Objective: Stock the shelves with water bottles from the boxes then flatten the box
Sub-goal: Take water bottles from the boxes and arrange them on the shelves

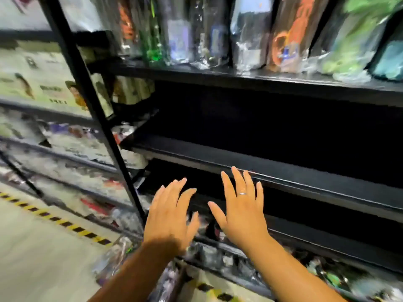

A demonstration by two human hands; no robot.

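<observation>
Both my hands are stretched out in front of a black metal shelving unit. My left hand (171, 216) has its fingers spread and holds nothing. My right hand (241, 205), with a ring on one finger, is also spread flat, its fingertips close to the front edge of a bare dark shelf board (305, 171). Whether they touch it I cannot tell. The shelf space above that board is dark and holds nothing visible. No water bottle or box shows in this blurred view.
The upper shelf (239, 77) carries several goods wrapped in clear plastic. A slanted black upright post (91, 105) stands to the left. Lower shelves hold wrapped items (218, 256). Yellow-black hazard tape (54, 219) runs across the floor at left, with more stocked shelves behind.
</observation>
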